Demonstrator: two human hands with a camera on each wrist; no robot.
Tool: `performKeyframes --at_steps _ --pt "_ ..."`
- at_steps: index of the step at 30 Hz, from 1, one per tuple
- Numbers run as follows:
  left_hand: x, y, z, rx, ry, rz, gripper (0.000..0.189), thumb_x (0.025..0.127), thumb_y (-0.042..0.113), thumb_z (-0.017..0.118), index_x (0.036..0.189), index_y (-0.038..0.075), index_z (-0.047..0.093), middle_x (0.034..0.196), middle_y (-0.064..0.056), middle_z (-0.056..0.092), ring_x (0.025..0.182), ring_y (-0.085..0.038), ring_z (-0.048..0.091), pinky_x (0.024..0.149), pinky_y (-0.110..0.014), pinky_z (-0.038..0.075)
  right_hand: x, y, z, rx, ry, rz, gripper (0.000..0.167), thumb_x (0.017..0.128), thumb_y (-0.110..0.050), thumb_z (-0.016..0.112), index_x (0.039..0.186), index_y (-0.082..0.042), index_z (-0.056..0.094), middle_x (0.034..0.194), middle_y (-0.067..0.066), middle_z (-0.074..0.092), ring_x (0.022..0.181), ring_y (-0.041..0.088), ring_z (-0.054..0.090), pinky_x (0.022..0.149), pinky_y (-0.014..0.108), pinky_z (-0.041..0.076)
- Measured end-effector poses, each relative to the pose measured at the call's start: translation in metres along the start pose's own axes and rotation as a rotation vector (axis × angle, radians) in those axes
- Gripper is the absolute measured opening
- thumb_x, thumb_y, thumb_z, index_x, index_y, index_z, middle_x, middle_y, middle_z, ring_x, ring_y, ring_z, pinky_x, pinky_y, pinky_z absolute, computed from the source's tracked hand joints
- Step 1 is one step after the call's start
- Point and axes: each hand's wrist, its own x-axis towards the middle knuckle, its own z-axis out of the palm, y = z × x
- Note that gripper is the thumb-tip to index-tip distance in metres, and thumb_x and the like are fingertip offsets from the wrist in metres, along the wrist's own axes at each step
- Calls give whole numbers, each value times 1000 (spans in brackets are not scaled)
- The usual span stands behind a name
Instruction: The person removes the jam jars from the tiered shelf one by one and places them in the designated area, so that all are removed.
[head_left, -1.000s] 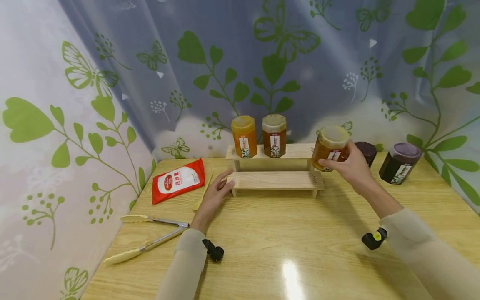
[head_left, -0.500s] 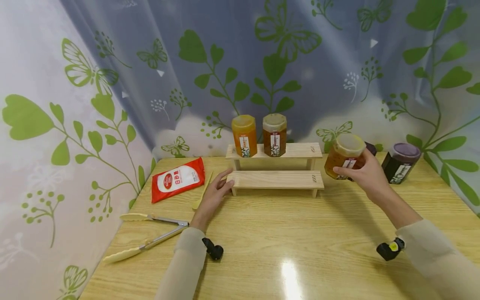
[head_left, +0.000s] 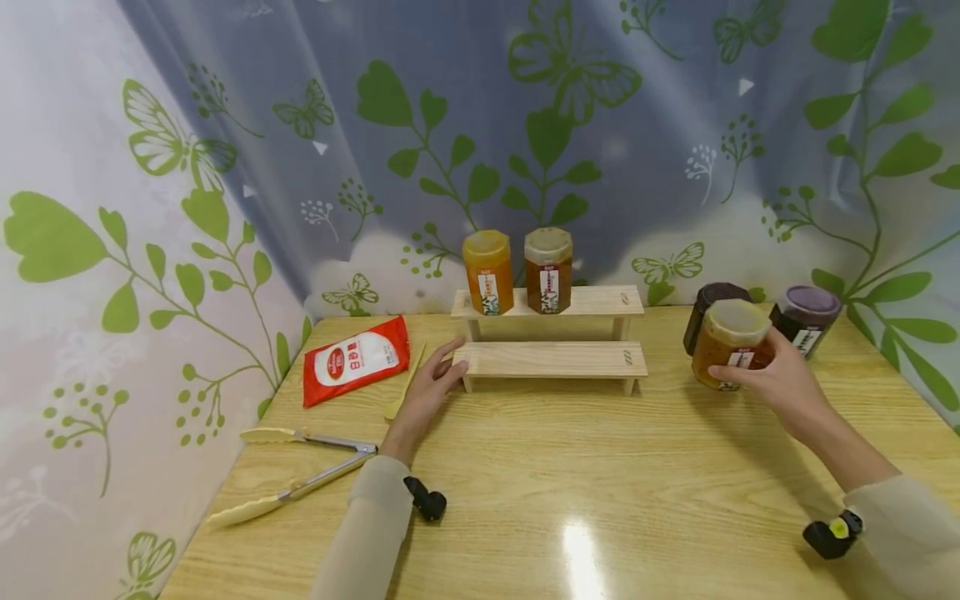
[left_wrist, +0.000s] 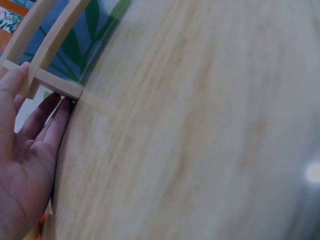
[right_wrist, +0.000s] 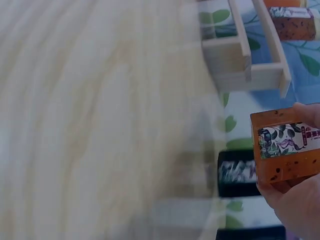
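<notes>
My right hand (head_left: 787,383) grips an amber jar (head_left: 722,346) with a pale lid, a white label and dark specks inside, on the right of the table. In the right wrist view the jar (right_wrist: 282,145) shows tilted sideways, with thumb and fingers on opposite sides. It overlaps a dark jar (head_left: 701,308) in the head view. My left hand (head_left: 427,392) holds the left end of a two-step wooden rack (head_left: 551,360); in the left wrist view its thumb lies on the step's end and its fingers bend at the leg (left_wrist: 59,84).
On the rack's upper step stand an orange jar (head_left: 489,275) and a brown jar (head_left: 547,273). A purple-lidded dark jar (head_left: 810,312) is at the right. At left lie a red-and-white packet (head_left: 356,360), a yellow utensil (head_left: 397,404) and tongs (head_left: 330,475). A curtain (head_left: 450,150) hangs behind.
My right hand has carried the amber jar away from the rack's upper right end, rightward and toward me, uncovering the end of the upper step. The left hand has stayed at the rack.
</notes>
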Motion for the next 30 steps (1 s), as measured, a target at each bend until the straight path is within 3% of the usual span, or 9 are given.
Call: performKeyframes --at_steps 6,16,24,30 --pt "0 0 -1 -3 -1 -3 48 103 43 65 150 42 53 159 8 43 151 -24 37 118 -45 42 -8 20 -17 -66 2 15 87 94 -26 81 158 2 29 128 -8 50 100 -7 46 75 10 44" --pt "0 1 -1 -8 1 -5 49 103 41 66 150 39 54 158 7 46 149 -23 39 117 -45 43 -23 47 -39 -68 57 37 76 91 -24 83 151 -7 40 107 -32 49 94 -13 48 72 7 45" --pt "2 -1 -1 -14 3 -2 54 102 42 66 153 34 52 157 4 47 149 -24 40 117 -46 43 -26 63 -53 -135 126 83 79 88 -27 86 146 1 41 99 -32 47 89 -11 44 68 9 41" --pt "2 -2 -2 -10 -3 8 56 102 43 66 155 33 51 158 5 46 148 -23 42 117 -46 44 -26 71 -59 -109 154 109 72 89 -26 86 147 -15 45 102 -31 45 92 -9 41 68 8 37"
